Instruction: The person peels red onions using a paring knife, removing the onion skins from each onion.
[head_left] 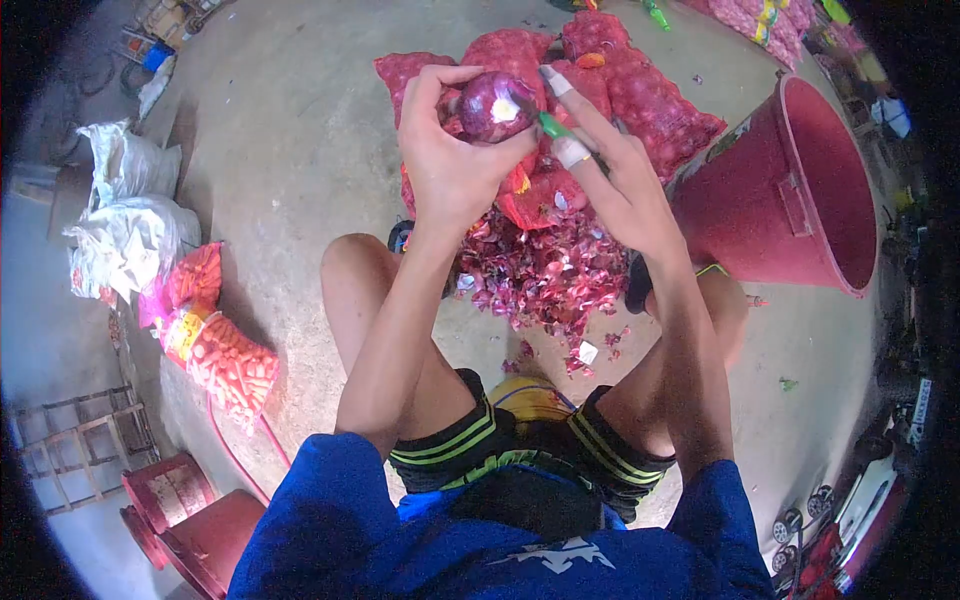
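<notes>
A red onion [492, 108] with a pale patch on its side is gripped in my left hand [452, 165], fingers and thumb curved round it. My right hand [632, 192] is closed on a small knife with a green handle [553, 126]; its blade is at the onion's right side and partly hard to make out. White wrappings cover the tips of my right thumb and index finger. Below both hands, a heap of loose onion skins [550, 270] lies on the floor. Red mesh sacks of onions [640, 100] lie just beyond the hands.
To the right stands a large red bucket [740, 190], its mouth tilted toward the right. White sacks [135, 230] and a bag of carrots [235, 365] are at the left. More red buckets [215, 540] sit at the lower left; another mesh sack [755, 25] lies far right.
</notes>
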